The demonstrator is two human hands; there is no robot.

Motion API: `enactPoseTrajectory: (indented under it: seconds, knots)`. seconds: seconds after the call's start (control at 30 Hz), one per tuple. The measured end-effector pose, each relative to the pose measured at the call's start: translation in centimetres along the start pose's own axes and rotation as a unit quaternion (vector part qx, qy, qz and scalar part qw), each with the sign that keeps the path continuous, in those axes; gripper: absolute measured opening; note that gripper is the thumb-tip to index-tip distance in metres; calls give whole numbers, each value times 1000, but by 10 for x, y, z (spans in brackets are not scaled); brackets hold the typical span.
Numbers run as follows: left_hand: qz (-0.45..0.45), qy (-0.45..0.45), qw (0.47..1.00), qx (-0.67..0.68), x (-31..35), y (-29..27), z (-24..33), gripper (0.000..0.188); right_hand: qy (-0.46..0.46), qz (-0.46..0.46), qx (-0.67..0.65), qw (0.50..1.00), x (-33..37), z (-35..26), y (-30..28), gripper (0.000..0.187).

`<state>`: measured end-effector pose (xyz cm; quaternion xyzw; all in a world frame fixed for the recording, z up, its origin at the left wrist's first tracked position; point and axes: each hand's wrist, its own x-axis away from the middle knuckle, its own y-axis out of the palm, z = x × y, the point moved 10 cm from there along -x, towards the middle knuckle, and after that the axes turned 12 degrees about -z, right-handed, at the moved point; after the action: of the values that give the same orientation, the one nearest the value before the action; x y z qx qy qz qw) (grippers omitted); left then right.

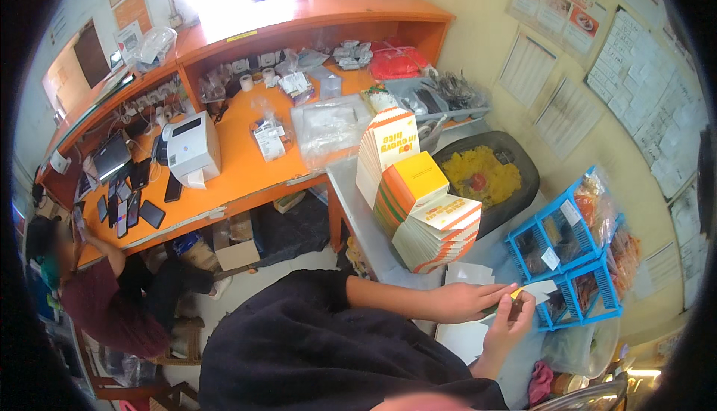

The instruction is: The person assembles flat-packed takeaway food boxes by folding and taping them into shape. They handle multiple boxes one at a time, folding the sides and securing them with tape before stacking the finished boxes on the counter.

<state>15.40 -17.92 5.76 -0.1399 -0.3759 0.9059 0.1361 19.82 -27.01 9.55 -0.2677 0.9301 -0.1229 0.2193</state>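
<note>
Just left of the blue baskets (562, 264), the right hand (509, 323) pinches a small white-and-yellow carton (538, 288); the left hand (482, 300) lies against it, whether clamped I cannot tell. Fanned cartons (437, 232) stand farther left of the baskets.

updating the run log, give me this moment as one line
left hand: touching white card piece | right hand: gripping card piece | nearby: carton stack, blue baskets
</note>
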Motion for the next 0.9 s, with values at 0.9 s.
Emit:
enactPoseTrajectory:
  seconds: [0.9]
  knots:
    - [464, 103, 862, 176, 367, -41, 84, 10, -48, -231, -161, 958, 156, -135, 220, 12]
